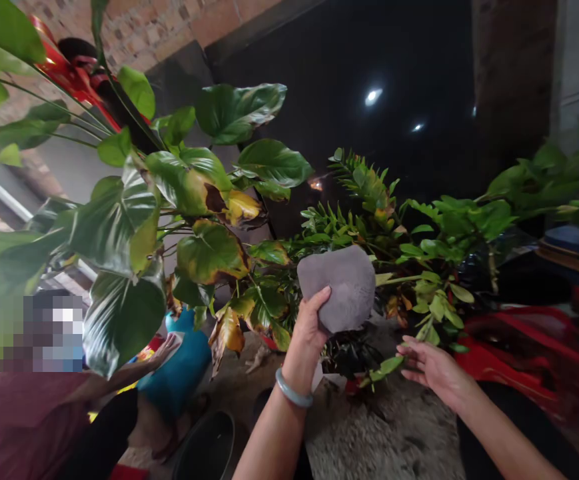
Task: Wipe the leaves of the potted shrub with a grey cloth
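Note:
A soft grey cloth [345, 287], with rounded edges, is raised in front of the plants in the head view. My left hand [314, 320] grips its lower left side, thumb on top and the other fingers hidden behind; a pale bangle [293, 389] circles that wrist. To the right, my right hand [429, 370] is open with fingers stretched toward a small green leaf [390, 365]. Whether the fingertips touch the leaf I cannot tell. Feathery green stems [369, 193] stand behind the cloth.
Large leaves [214, 250] with browned edges crowd the left. A dark glossy panel [369, 93] rises behind. A red plastic basin [514, 360] sits at right, a dark pot [206, 447] below. At left, another person's hand [166, 352] rests on a blue rounded object [182, 363].

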Demonstrator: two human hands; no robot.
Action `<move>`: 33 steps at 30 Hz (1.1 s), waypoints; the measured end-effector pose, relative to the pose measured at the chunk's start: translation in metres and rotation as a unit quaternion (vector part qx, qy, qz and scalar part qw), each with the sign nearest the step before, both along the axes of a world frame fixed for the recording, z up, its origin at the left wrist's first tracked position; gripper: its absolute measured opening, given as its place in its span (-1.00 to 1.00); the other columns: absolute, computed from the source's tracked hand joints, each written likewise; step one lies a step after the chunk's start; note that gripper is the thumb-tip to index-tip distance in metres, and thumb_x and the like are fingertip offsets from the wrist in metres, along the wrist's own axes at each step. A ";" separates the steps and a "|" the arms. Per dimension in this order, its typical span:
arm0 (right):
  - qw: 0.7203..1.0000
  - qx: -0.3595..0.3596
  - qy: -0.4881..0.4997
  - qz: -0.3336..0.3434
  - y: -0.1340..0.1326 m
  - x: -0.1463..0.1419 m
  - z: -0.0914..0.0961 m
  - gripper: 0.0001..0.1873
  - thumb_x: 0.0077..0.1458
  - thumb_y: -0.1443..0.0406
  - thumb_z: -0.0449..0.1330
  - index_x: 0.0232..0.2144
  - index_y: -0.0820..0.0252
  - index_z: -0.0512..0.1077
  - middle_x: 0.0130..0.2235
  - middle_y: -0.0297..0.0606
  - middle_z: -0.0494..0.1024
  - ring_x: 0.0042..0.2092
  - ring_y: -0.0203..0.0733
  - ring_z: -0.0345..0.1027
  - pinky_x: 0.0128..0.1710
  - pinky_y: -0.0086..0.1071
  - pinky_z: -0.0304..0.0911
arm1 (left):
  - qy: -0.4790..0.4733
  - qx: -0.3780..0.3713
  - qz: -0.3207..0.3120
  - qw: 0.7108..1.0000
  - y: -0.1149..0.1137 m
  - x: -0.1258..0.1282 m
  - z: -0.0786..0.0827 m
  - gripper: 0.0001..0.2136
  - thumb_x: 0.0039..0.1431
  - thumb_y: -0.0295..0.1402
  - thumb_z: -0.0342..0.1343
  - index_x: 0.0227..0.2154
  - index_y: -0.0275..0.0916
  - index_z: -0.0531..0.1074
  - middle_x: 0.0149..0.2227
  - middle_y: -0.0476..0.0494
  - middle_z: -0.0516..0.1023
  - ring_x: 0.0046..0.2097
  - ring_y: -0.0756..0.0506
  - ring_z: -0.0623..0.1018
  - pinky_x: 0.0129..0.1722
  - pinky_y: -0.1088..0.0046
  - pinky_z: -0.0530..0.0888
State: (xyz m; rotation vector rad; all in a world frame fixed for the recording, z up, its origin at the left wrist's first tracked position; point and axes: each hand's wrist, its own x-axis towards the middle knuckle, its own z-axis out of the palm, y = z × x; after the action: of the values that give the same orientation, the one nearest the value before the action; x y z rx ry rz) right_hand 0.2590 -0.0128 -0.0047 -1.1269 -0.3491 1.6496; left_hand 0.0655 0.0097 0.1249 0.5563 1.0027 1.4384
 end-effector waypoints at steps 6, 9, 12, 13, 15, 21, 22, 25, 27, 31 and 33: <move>1.000 -0.029 -0.008 -0.003 0.002 -0.002 -0.011 -0.86 -0.20 0.40 0.28 -0.62 0.13 0.37 -0.65 -0.35 0.48 -0.61 -0.23 0.33 -0.60 -0.39 0.28 | 0.094 -0.099 -0.144 0.980 -0.043 0.001 -0.048 -0.59 -0.55 -0.42 0.41 -0.44 -0.33 0.52 -0.48 -0.16 0.59 -0.43 -0.14 0.51 -0.38 0.36 0.45; 1.000 -0.012 -0.003 -0.001 0.004 0.001 -0.017 -0.88 -0.24 0.42 0.30 -0.58 0.15 0.44 -0.60 -0.31 0.54 -0.57 -0.20 0.38 -0.58 -0.40 0.30 | 0.091 -0.057 -0.201 0.974 -0.056 -0.013 -0.032 -0.57 -0.57 -0.40 0.42 -0.44 -0.35 0.54 -0.47 -0.16 0.58 -0.42 -0.12 0.50 -0.37 0.38 0.43; 1.000 -0.024 -0.017 -0.008 0.005 0.000 -0.016 -0.88 -0.23 0.40 0.31 -0.56 0.13 0.44 -0.57 -0.29 0.57 -0.54 -0.17 0.41 -0.55 -0.36 0.34 | 0.060 0.035 -0.148 0.987 -0.038 -0.019 0.001 -0.51 -0.55 -0.37 0.42 -0.36 -0.34 0.54 -0.40 -0.17 0.60 -0.36 -0.15 0.52 -0.31 0.36 0.43; 0.999 -0.027 -0.020 -0.009 0.006 -0.001 -0.014 -0.87 -0.22 0.39 0.31 -0.54 0.12 0.44 -0.56 -0.29 0.57 -0.53 -0.17 0.42 -0.54 -0.35 0.35 | 0.051 0.065 -0.112 0.990 -0.028 -0.019 0.009 -0.49 -0.54 -0.36 0.42 -0.33 -0.33 0.54 -0.37 -0.16 0.60 -0.35 -0.16 0.53 -0.29 0.35 0.44; 1.000 -0.018 -0.015 -0.005 0.007 -0.004 -0.009 -0.85 -0.21 0.38 0.30 -0.48 0.12 0.44 -0.52 -0.26 0.59 -0.49 -0.15 0.44 -0.49 -0.32 0.37 | 0.041 0.089 -0.033 0.995 -0.012 -0.014 0.014 -0.50 -0.49 -0.33 0.40 -0.30 -0.30 0.54 -0.34 -0.15 0.61 -0.32 -0.15 0.53 -0.27 0.35 0.44; 0.999 -0.015 -0.009 0.031 0.008 -0.005 -0.012 -0.84 -0.22 0.35 0.32 -0.48 0.14 0.43 -0.52 -0.20 0.57 -0.50 -0.13 0.42 -0.47 -0.27 0.36 | 0.120 -0.048 -0.101 0.987 -0.035 -0.011 -0.035 -0.59 -0.53 -0.39 0.40 -0.42 -0.32 0.55 -0.45 -0.16 0.60 -0.40 -0.15 0.52 -0.33 0.35 0.44; 0.999 -0.020 -0.016 0.030 0.007 -0.005 -0.015 -0.84 -0.23 0.36 0.33 -0.50 0.15 0.43 -0.53 -0.20 0.56 -0.52 -0.14 0.41 -0.50 -0.28 0.35 | 0.129 -0.066 -0.141 0.979 -0.046 -0.016 -0.041 -0.59 -0.55 -0.40 0.40 -0.45 -0.32 0.55 -0.48 -0.14 0.59 -0.43 -0.14 0.51 -0.35 0.36 0.43; 1.000 -0.009 -0.025 0.015 0.005 -0.005 -0.020 -0.81 -0.27 0.39 0.34 -0.50 0.17 0.44 -0.50 -0.18 0.58 -0.51 -0.14 0.42 -0.52 -0.31 0.34 | 0.112 -0.053 -0.185 0.975 -0.065 -0.038 -0.034 -0.59 -0.56 -0.42 0.42 -0.45 -0.34 0.56 -0.50 -0.13 0.58 -0.45 -0.13 0.51 -0.38 0.38 0.44; 1.000 -0.005 -0.029 0.001 0.005 -0.006 -0.021 -0.82 -0.26 0.41 0.33 -0.50 0.16 0.45 -0.50 -0.18 0.59 -0.49 -0.13 0.44 -0.49 -0.30 0.36 | 0.065 -0.003 -0.122 0.990 -0.062 -0.055 -0.014 -0.58 -0.56 -0.42 0.42 -0.45 -0.35 0.55 -0.48 -0.15 0.59 -0.44 -0.14 0.53 -0.37 0.37 0.46; 0.999 -0.011 -0.035 -0.010 0.005 -0.011 -0.017 -0.82 -0.23 0.44 0.29 -0.48 0.15 0.45 -0.54 -0.22 0.58 -0.53 -0.15 0.43 -0.51 -0.31 0.37 | -0.071 0.054 0.149 0.985 -0.035 -0.078 0.023 -0.74 -0.27 -0.38 0.32 -0.40 -0.25 0.51 -0.49 -0.06 0.59 -0.41 -0.14 0.57 -0.29 0.35 0.49; 0.999 -0.014 -0.033 -0.014 0.005 -0.013 -0.014 -0.83 -0.21 0.46 0.27 -0.49 0.14 0.45 -0.55 -0.25 0.58 -0.55 -0.18 0.42 -0.54 -0.34 0.37 | -0.104 0.029 0.219 0.970 -0.027 -0.078 0.022 -0.78 -0.09 -0.40 0.23 -0.30 -0.22 0.49 -0.47 -0.04 0.60 -0.39 -0.12 0.59 -0.26 0.36 0.50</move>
State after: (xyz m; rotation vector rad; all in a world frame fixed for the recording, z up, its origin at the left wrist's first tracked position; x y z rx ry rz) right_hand 0.2460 -0.0078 -0.0187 -1.2047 -0.3520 1.5987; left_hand -0.0123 -0.0169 0.1470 0.2215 0.9539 1.8790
